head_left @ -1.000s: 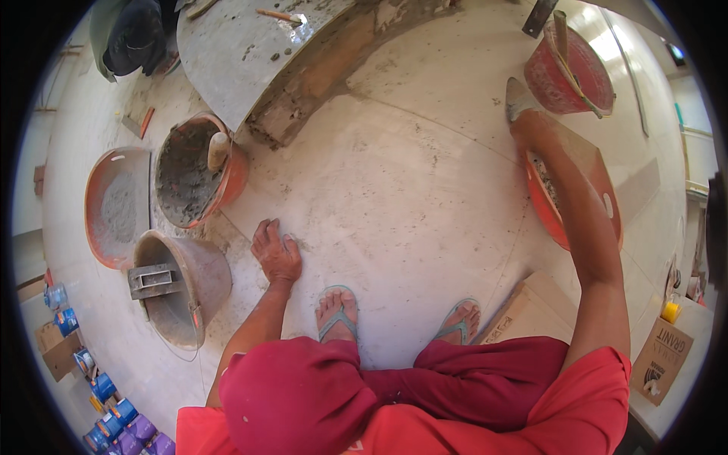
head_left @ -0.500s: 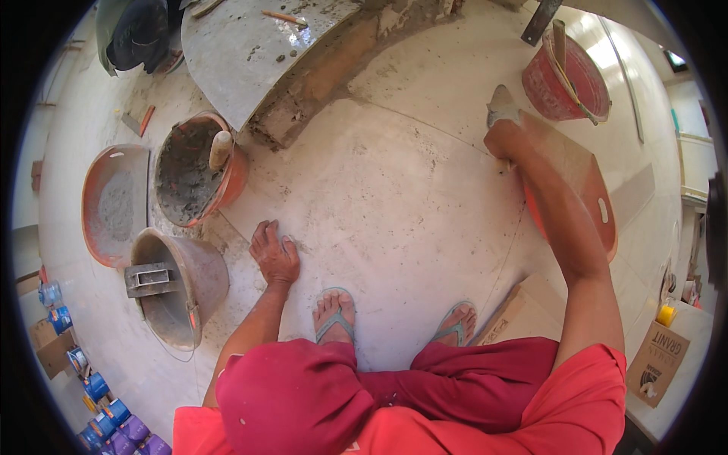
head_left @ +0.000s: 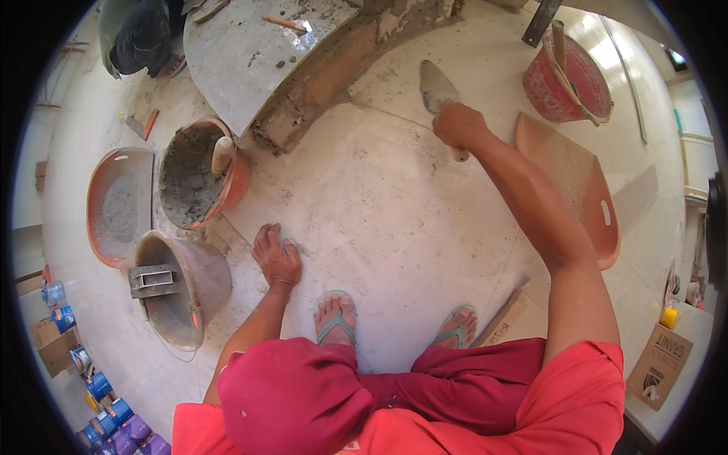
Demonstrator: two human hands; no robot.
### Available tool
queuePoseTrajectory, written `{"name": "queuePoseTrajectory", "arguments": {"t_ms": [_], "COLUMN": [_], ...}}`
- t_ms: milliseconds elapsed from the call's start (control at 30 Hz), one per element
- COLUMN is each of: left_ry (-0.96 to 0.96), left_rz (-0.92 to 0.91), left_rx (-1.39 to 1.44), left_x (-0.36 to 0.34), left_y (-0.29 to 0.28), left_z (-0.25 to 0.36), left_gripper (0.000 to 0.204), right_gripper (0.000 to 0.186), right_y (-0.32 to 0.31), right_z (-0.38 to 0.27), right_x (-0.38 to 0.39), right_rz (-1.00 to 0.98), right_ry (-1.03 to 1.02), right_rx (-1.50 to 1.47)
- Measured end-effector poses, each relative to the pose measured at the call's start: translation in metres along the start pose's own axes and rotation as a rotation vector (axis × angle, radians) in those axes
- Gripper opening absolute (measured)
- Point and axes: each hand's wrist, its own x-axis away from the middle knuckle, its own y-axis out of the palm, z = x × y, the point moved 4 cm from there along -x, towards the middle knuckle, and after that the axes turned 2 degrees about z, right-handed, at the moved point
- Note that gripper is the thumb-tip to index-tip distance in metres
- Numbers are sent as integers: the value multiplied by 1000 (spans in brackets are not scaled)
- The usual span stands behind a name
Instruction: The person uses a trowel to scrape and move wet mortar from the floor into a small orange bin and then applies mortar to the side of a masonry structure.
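Observation:
In my right hand [head_left: 460, 125] is a pointing trowel [head_left: 436, 85], gripped by its wooden handle above the pale, dusty floor [head_left: 379, 205]. Its blade points away from me and its handle end sticks out below my fist. My left hand [head_left: 277, 256] rests on the floor, fingers apart and slightly bent, holding nothing. Beside that hand stands a grey bucket [head_left: 212, 277] with a plastering float [head_left: 153, 280] across its rim. Farther off, an orange bucket [head_left: 237, 178] contains wet mortar and a tool with a rounded wooden handle [head_left: 221, 155].
A scoop-shaped orange pan [head_left: 561, 163] lies right; another pan [head_left: 97, 201] with grey powder lies left. A red bucket [head_left: 542, 87] stands far right. A curved grey slab [head_left: 227, 61] juts in at the top; a person [head_left: 144, 38] crouches beside it. Cardboard [head_left: 523, 303] lies near my foot.
My right hand has moved left with the trowel, away from the orange pan at right and over the open floor. My left hand stays in place.

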Motion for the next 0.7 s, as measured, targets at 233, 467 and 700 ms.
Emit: {"name": "queuePoseTrajectory", "arguments": {"t_ms": [233,467,700], "left_ry": [0,-7,-3], "left_rz": [-4,-21,-21], "left_rx": [5,27,0], "left_x": [1,-1,0], "left_y": [4,-1,2], "left_z": [-3,0,-2], "left_gripper": [51,52,52], "right_gripper": [37,47,58], "right_y": [5,-17,-15], "right_z": [-44,38,58], "right_x": [-1,-49,-76], "right_rz": [-16,137,68], "right_ry": [-170,132,106], "right_rx": [71,-27,-68]}}
